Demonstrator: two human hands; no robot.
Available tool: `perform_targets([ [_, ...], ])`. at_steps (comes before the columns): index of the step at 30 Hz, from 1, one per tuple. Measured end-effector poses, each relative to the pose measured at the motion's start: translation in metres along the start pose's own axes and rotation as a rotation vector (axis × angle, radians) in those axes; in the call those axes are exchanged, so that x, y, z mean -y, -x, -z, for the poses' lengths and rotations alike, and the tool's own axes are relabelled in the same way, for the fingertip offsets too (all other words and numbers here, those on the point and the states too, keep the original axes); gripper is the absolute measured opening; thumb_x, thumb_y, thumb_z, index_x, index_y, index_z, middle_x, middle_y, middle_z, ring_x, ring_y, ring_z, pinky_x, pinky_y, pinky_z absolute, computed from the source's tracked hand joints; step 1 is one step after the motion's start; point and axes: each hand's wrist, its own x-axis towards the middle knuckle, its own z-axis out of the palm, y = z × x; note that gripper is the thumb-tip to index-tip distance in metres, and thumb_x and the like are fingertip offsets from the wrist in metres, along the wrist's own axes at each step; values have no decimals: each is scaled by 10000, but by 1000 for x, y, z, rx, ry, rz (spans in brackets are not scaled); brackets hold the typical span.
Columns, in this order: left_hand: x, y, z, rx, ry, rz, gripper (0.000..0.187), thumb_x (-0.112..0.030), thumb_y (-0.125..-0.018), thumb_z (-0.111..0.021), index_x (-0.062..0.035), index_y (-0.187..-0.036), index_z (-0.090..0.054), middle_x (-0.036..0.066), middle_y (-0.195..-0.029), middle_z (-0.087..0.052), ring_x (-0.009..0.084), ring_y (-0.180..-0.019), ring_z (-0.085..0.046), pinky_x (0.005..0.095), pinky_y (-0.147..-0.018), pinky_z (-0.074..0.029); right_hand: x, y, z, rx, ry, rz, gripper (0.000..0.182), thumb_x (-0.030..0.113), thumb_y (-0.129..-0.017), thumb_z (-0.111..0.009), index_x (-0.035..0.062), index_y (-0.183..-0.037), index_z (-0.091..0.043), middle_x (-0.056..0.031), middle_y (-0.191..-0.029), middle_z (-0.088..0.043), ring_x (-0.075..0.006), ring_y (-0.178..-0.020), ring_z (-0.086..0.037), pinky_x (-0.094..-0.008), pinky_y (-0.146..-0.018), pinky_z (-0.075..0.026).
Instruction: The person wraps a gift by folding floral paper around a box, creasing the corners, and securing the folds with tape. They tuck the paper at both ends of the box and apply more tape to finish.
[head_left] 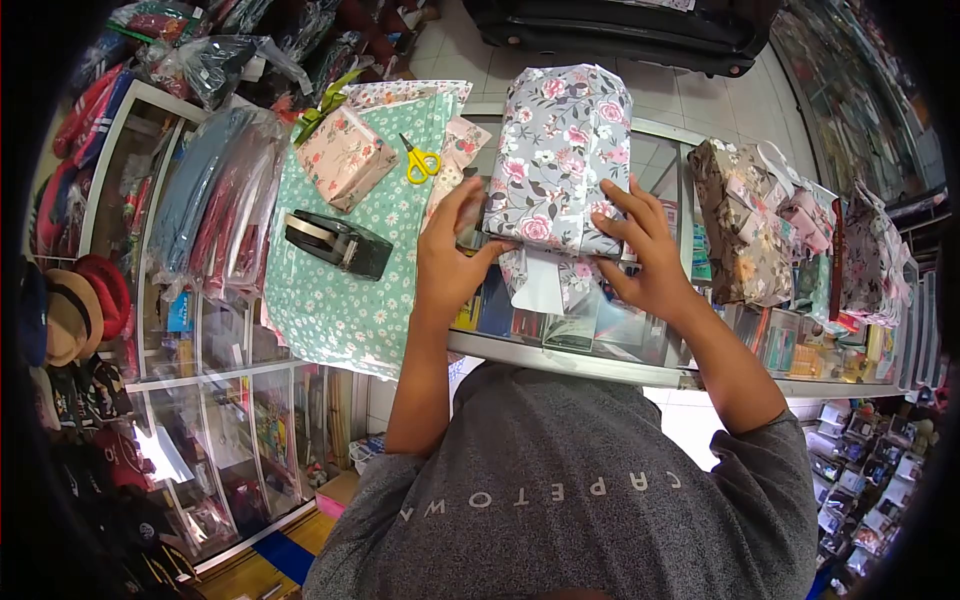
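A large box wrapped in grey floral paper (565, 160) lies on the glass counter, between both my hands. My left hand (457, 248) is curved round its near left corner, thumb at the near edge. On the right side, my right hand (645, 240) presses its fingertips against the paper, thumb near the lower corner. A loose paper flap (538, 284) sticks out from the near end, white side showing. To the left, a small pink floral box (347, 160), yellow scissors (421, 164) and a black tape dispenser (340, 244) rest on green daisy paper (350, 325).
Floral gift bags (745, 225) stand on the counter at right. Plastic-wrapped clothes (215, 200) lie at left, beside hats (72, 312) and glass shelves (215, 440). The counter's metal edge (570, 362) runs close to the body. A black object (625, 35) is beyond the counter.
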Motion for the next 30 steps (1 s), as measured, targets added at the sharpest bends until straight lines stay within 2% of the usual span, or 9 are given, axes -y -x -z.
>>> perform_targets([
  [4,-12,-1,3,118,127,153,785,66,-742,-897,-47,-1461,-604,136,-1358,-684,217,-1200,-701,352,-1000,-606,-2,-1,0,-4,-14,5,612,64,-749,-855,123,-1334,-684,-133,-1639,-467,-499,-1515,-353,-565,-1216,-356],
  [15,-10,6,-5,47,50,-29,621,-17,-753,-914,-22,-1333,-692,131,-1191,-720,234,-1060,-751,341,-913,-649,10,-7,-6,92,199,212,583,-57,-749,-758,34,-1304,-603,-201,-1546,-522,-473,-1527,-365,-657,-1246,-281],
  [19,-20,2,-2,60,-47,-46,539,-84,-745,-929,1,-1231,-710,141,-1183,-717,286,-1070,-739,370,-901,-623,36,-11,8,53,87,97,604,-72,-717,-723,34,-1300,-610,-186,-1550,-517,-431,-1518,-407,-692,-1257,-224],
  [20,-13,2,-2,70,-121,-97,552,-94,-755,-935,19,-1244,-704,140,-1248,-713,252,-1092,-740,371,-905,-636,51,-15,8,-90,237,115,450,-29,-747,-725,22,-1190,-663,-189,-1381,-638,-429,-1338,-585,-606,-1146,-430],
  [21,-13,3,-4,69,-116,-99,552,-94,-755,-935,19,-1244,-704,140,-1248,-713,252,-1092,-740,371,-905,-636,59,-9,3,-89,243,116,450,-29,-747,-725,22,-1190,-663,-189,-1381,-638,-429,-1338,-585,-606,-1146,-430],
  [23,-13,4,-6,33,-157,-146,535,-102,-747,-939,23,-1212,-707,140,-1244,-714,274,-1104,-736,359,-909,-629,75,6,-10,-334,152,-1,241,33,-815,-727,13,-1054,-700,-172,-1092,-726,-373,-1022,-711,-447,-864,-566],
  [24,-15,4,-6,39,-133,-124,534,-108,-730,-948,23,-1189,-709,151,-1239,-714,297,-1109,-733,356,-902,-628,95,2,-18,-365,123,-152,146,104,-868,-753,14,-976,-714,-110,-784,-696,-283,-691,-681,-363,-608,-511],
  [25,-18,5,-5,45,-132,-122,534,-108,-730,-948,23,-1189,-709,151,-1239,-714,297,-1109,-733,356,-902,-628,109,1,-28,-244,61,-405,214,183,-901,-775,11,-1020,-731,-107,-664,-676,-264,-604,-687,-376,-577,-521],
  [30,-7,6,-11,1,-98,-167,545,-149,-731,-944,-19,-1207,-714,164,-1248,-704,357,-1102,-713,427,-895,-590,102,-6,-72,-52,-37,-795,372,350,-956,-740,-16,-899,-769,-183,-594,-675,-322,-550,-703,-435,-565,-524],
])
